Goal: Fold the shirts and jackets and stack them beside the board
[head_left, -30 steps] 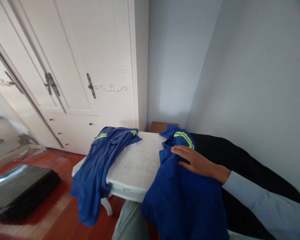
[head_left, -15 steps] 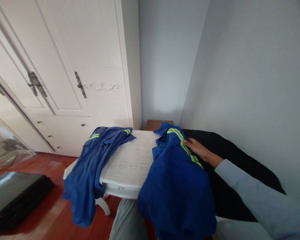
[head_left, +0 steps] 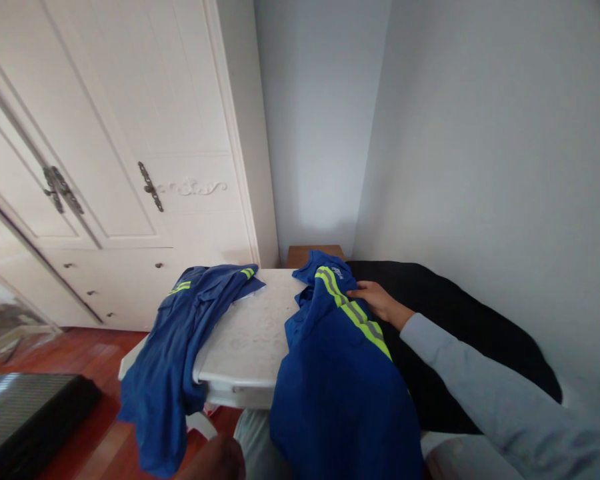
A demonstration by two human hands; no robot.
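Observation:
A blue work jacket (head_left: 340, 393) with a yellow-and-grey reflective stripe lies over the right part of the white table (head_left: 245, 340) and hangs down its front. My right hand (head_left: 377, 303) pinches the cloth beside the stripe, close to some small white lettering. At the bottom edge my left hand (head_left: 217, 460) shows only in part, dark and blurred, below the table front; its fingers cannot be made out. Another blue work garment (head_left: 180, 347) with yellow stripes drapes over the table's left side, apart from both hands.
Behind the table stand a white wardrobe (head_left: 195, 227) and a small brown wooden piece (head_left: 315, 255). A black cover (head_left: 445, 333) lies along the wall at the right. On the red wooden floor at the left is a dark striped case (head_left: 30, 413).
My left hand has come into view at the bottom. The right hand still grips the jacket, whose upper part now shows lettering. The view has shifted slightly.

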